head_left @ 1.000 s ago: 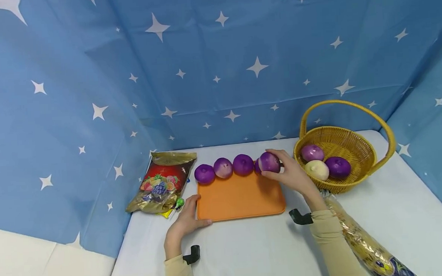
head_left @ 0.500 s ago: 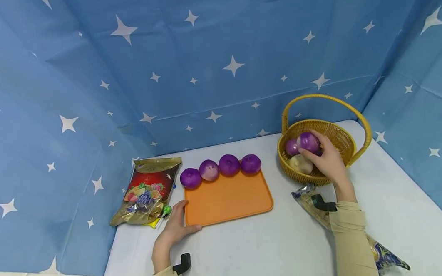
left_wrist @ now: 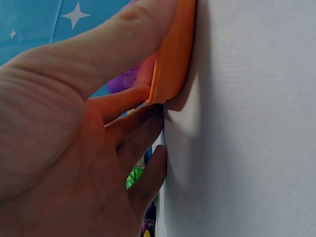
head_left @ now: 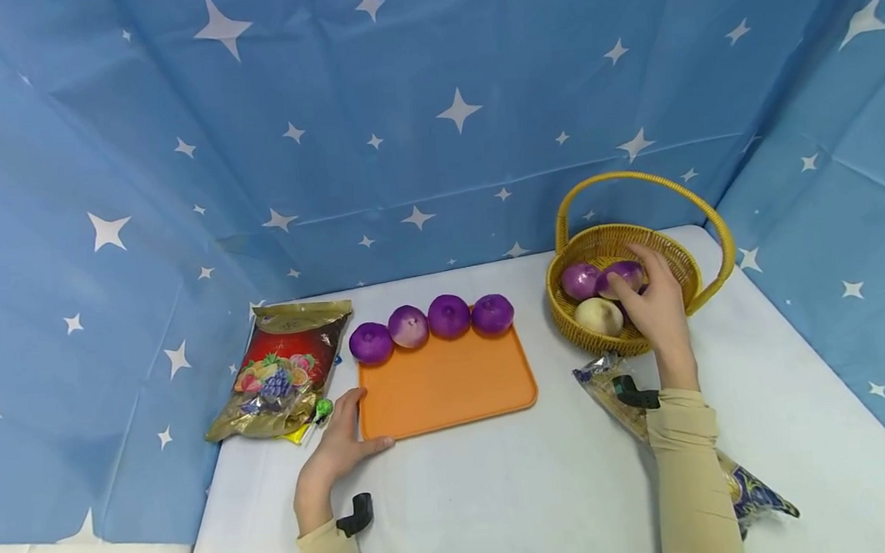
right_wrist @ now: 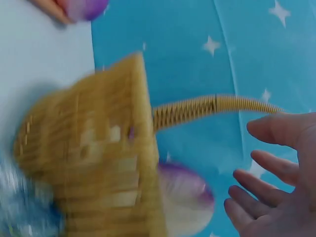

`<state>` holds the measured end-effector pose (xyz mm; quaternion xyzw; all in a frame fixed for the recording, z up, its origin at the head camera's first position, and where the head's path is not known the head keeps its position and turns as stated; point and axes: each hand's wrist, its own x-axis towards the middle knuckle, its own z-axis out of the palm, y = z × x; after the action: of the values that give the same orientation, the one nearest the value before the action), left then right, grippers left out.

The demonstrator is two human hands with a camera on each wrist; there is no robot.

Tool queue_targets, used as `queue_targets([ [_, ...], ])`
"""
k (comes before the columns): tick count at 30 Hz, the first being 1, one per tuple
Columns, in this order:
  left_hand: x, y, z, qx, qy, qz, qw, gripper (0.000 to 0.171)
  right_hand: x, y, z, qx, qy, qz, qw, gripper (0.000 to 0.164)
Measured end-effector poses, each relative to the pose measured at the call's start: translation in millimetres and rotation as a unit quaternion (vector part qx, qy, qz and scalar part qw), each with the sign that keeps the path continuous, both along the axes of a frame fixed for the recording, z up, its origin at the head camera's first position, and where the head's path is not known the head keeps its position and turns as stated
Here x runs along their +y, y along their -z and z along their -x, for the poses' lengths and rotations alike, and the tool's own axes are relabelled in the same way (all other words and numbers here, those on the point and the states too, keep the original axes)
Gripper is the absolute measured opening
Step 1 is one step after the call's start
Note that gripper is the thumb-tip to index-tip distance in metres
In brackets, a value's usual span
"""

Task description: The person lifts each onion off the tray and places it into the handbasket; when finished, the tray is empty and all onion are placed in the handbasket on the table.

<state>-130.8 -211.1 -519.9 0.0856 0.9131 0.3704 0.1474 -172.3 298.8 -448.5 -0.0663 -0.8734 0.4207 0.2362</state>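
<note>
My left hand (head_left: 339, 446) holds the near left corner of an orange tray (head_left: 448, 386), thumb at the front edge and fingers at the left side. The left wrist view shows the thumb and forefinger touching the tray's rim (left_wrist: 170, 64). Along the tray's far edge sit several purple onions (head_left: 449, 316) in a row. Over the yellow wicker basket (head_left: 565, 316) is my right hand (head_left: 656, 303), fingers spread beside a purple onion (head_left: 623, 278). In the right wrist view that hand (right_wrist: 276, 182) holds nothing and stands apart from a purple-and-white onion (right_wrist: 185, 200). The basket also contains a whitish onion (head_left: 599, 317).
A red and gold candy bag (head_left: 285, 364) lies left of the tray, with a green-wrapped lollipop (head_left: 323, 408) by it. A clear, gold-printed packet (head_left: 622, 401) lies partly under my right forearm. The basket's tall handle (head_left: 643, 176) arches over it. A starry blue cloth (head_left: 406, 145) hangs behind.
My right hand has carried an onion from the tray's far right over to the basket and let go of it there. The left hand has stayed at the tray corner. The head view has shifted.
</note>
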Motion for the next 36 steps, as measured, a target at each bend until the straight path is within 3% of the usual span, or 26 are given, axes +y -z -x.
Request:
queue_targets([
  [3, -1, -1.3, 0.3, -0.007, 0.000, 0.001, 1.0000, 0.100, -16, -6.1, 2.2, 0.022, -0.027, 0.001, 0.999, 0.052],
  [7, 0, -0.9, 0.0, -0.008, -0.004, -0.004, 1.0000, 0.099, -48, -4.7, 8.6, 0.032, -0.104, 0.000, 0.994, 0.049],
  [13, 1, 2.8, 0.8, -0.011, 0.000, 0.000, 0.9999, 0.099, -103, 17.7, 20.0, 0.011, -0.197, 0.011, 0.980, 0.052],
  [20, -1, 1.9, 2.0, -0.003, -0.007, -0.002, 1.0000, 0.099, -146, 62.8, 47.4, -0.108, -0.178, 0.011, 0.978, 0.073],
  [24, -2, 2.4, 3.1, -0.005, -0.005, 0.001, 1.0000, 0.100, -154, 74.4, 54.3, -0.149, -0.163, 0.020, 0.975, 0.078],
  [30, -3, 3.3, 4.2, -0.011, -0.004, 0.005, 0.9999, 0.101, -151, 70.6, 51.9, -0.130, -0.152, 0.019, 0.980, 0.079],
  [36, -5, 1.9, 2.1, -0.018, -0.010, -0.004, 0.9998, 0.102, -139, 44.0, 42.5, -0.092, -0.167, 0.003, 0.982, 0.078],
])
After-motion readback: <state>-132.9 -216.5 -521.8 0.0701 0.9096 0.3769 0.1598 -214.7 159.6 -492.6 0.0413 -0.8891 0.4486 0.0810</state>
